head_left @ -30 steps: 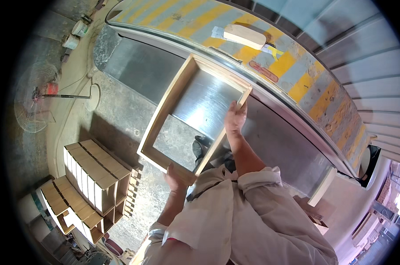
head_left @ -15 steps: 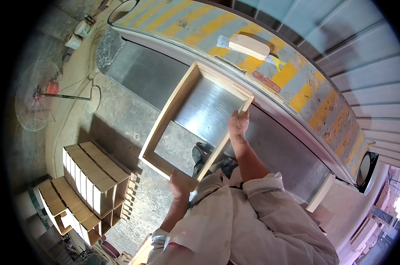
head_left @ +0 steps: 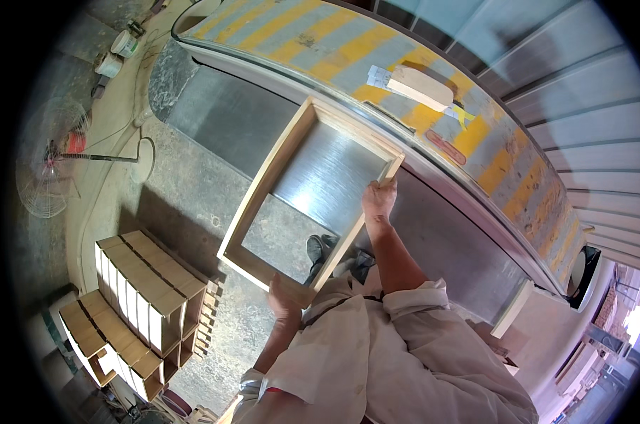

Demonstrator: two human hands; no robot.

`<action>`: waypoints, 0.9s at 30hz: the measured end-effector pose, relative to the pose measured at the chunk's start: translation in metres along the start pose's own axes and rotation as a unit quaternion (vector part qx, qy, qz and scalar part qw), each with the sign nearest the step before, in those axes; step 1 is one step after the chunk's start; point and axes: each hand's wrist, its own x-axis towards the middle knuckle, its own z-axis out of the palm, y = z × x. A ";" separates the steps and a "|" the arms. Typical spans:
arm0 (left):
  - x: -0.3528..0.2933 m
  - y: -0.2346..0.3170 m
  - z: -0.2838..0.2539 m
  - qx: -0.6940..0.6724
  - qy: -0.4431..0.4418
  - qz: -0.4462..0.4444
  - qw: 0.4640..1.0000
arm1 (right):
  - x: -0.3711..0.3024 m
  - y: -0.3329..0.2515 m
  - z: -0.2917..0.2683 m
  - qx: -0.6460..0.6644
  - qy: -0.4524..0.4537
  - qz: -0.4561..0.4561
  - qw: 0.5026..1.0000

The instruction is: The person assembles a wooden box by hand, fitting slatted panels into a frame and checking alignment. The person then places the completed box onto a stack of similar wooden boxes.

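Observation:
I hold a rectangular wooden frame (head_left: 267, 177), an open box with no bottom, slanted in front of my body. My right hand (head_left: 380, 200) is closed around its right-hand rail near the far right corner. At the near corner, my left hand (head_left: 284, 302) grips the lower edge, its thumb up along the wood. The frame's far end lies over the metal table (head_left: 228, 116) of a long machine, close against the machine's front. Through the opening, the shiny metal, the concrete floor and my shoes show.
The machine's long top (head_left: 291, 46) has yellow and grey stripes and bears a pale wooden block (head_left: 422, 86). Stacked wooden boxes (head_left: 147, 283) stand on a pallet at the lower left. A floor fan (head_left: 51, 159) is at the far left. A wooden strip (head_left: 512, 311) sits at the table's right end.
The view has shifted slightly, moving the machine's striped top and block a little to the right. Both hands keep the same grip on the frame, which has hardly moved.

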 end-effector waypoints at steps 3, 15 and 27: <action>0.002 0.012 0.008 0.000 0.019 -0.016 1.000 | 0.000 -0.003 0.008 -0.001 0.005 -0.015 1.000; 0.023 0.021 0.005 -0.013 0.047 -0.024 0.999 | -0.005 -0.021 0.024 0.022 0.001 -0.014 1.000; 0.008 0.029 0.014 0.026 0.044 -0.032 0.998 | -0.003 -0.014 0.024 0.034 0.017 -0.010 0.999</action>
